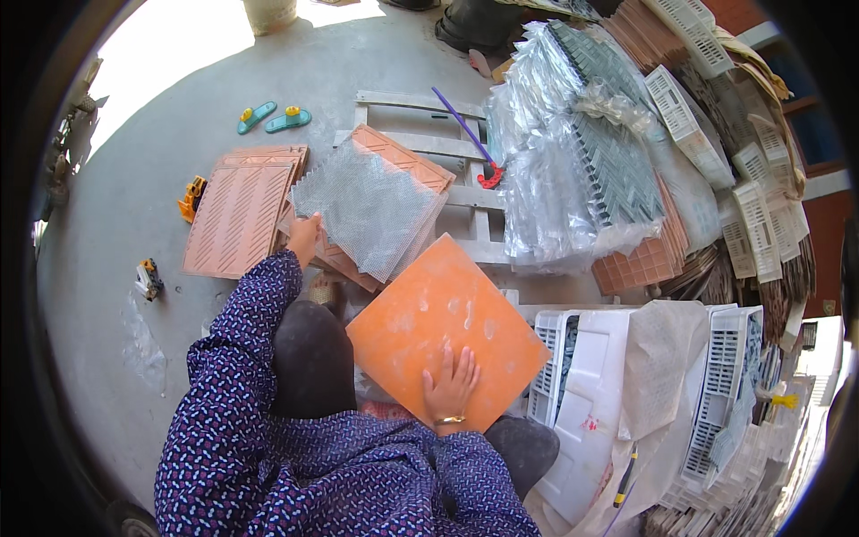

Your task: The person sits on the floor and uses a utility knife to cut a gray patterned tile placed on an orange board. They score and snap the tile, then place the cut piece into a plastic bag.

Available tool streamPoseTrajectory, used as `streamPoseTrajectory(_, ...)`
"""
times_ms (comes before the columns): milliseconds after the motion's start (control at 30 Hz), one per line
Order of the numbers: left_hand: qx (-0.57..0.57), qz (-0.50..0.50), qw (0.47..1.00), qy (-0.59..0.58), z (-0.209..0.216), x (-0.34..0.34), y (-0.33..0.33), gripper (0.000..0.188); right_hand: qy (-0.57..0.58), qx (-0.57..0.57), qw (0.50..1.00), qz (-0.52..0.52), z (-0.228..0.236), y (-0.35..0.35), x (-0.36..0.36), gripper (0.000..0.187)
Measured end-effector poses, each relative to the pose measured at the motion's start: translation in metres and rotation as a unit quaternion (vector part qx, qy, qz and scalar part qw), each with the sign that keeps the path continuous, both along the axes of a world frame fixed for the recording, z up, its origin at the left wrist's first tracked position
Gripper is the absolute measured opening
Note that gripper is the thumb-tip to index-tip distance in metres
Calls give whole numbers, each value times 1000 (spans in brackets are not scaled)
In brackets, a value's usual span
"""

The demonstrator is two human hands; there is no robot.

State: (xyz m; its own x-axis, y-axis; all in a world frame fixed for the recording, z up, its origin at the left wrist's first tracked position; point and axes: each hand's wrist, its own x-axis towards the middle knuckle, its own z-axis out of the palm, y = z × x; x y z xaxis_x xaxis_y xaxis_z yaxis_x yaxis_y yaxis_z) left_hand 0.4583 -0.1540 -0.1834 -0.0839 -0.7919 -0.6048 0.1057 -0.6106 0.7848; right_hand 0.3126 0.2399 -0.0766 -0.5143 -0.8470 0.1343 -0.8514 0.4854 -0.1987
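A square orange board (429, 313) with pale smudges lies across my lap, turned cornerwise. My right hand (452, 385) rests flat on it near the close corner, fingers stretched out, a gold bangle at the wrist. Reaching forward on the left, my left hand (306, 234) pinches the edge of a grey mesh sheet (367, 210) with jagged edges. That sheet lies on a stack of salmon-coloured grooved trays (412, 164). Left of it is another pile of grooved trays (242, 210) with slanted slots.
A pale slatted pallet (420, 143) holds a purple-handled tool (461, 125) and plastic-wrapped mosaic tile sheets (582, 134). White crates (716, 394), a white foam box (586, 394) and a yellow-black cutter (626, 474) are at right. Green slippers (286, 121) and toy vehicles (191, 199) lie on the floor.
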Motion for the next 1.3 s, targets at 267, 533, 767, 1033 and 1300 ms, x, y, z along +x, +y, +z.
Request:
streamPoseTrajectory(267,158,-7,976,149,12,-4,28,43,10,16,1000,-9,0,2,0,63)
streamPoseTrajectory(533,110,-24,990,86,16,-21,20,35,17,17,1000,-12,-3,3,0,63)
streamPoseTrajectory(767,11,-47,996,69,98,-54,7,15,14,-4,1000,-22,-4,7,-2,62)
streamPoseTrajectory(1033,-114,-94,984,104,245,-53,-14,16,-46,-45,997,-31,-8,-4,-4,64)
streamPoseTrajectory(1300,-110,-124,964,206,318,-12,117,27,-893,-310,299,-129,93,-71,-3,55)
